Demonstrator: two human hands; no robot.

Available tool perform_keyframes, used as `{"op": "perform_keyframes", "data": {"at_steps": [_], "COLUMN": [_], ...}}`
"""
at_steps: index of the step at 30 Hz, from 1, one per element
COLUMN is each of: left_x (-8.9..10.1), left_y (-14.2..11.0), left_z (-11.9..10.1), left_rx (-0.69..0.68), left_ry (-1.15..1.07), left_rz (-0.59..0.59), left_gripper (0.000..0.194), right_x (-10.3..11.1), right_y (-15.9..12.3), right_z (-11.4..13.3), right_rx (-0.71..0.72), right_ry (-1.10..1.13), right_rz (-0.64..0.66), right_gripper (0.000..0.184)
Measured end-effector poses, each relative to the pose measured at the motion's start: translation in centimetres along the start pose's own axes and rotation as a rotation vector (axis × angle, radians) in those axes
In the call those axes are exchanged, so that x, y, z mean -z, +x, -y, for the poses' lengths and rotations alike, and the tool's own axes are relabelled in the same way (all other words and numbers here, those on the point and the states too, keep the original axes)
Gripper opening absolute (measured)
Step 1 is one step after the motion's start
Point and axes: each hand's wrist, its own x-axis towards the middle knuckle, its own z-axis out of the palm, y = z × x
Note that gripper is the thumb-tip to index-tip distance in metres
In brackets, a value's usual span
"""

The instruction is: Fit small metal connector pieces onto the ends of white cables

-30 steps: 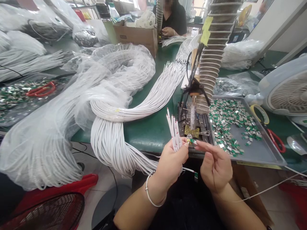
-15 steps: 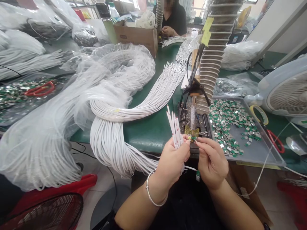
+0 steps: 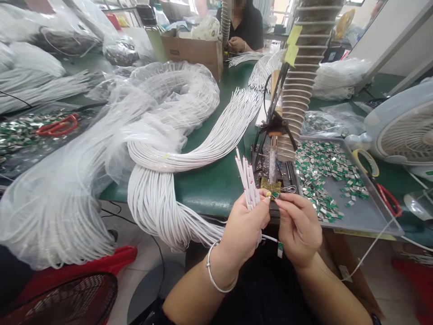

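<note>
My left hand is closed around a bunch of thin white cables whose reddish stripped ends point up. At its thumb tip is a small yellowish bit, too small to name. My right hand pinches a small green circuit board at its fingertips, close to the left thumb. Just above them a soldering iron stands clamped, tip downward, over a yellow sponge-like pad. Another green board hangs on a white cable below, between my hands. Where the pinched board meets a cable is too small to tell.
A grey tray of loose green-and-silver boards lies right, beside a fan and red-handled scissors. A ribbed hose rises behind the iron. White cable bundles cover the left. Someone sits opposite, near a cardboard box.
Both hands stay almost in place, with the fingertips and small board shifted very slightly. The thin white strand at the right has swung and now hangs straighter.
</note>
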Motion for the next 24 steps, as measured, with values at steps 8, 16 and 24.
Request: {"op": "perform_keyframes", "data": {"at_steps": [8, 16, 24], "left_x": [-0.12, 0.24, 0.86], "left_y": [-0.02, -0.02, -0.09], "left_z": [-0.09, 0.34, 0.57], "left_rx": [-0.011, 0.016, 0.039], "left_ry": [0.001, 0.029, 0.138], "left_rz": [0.005, -0.024, -0.032], "left_gripper": [0.007, 0.011, 0.011], "right_x": [-0.05, 0.17, 0.53], "right_y": [0.03, -0.58, -0.81], "right_z": [-0.03, -0.03, -0.11], "right_rx": [-0.003, -0.043, -0.101], "right_ry": [0.008, 0.011, 0.004], "right_rz": [-0.001, 0.015, 0.064], "right_gripper": [0.026, 0.027, 0.03]}}
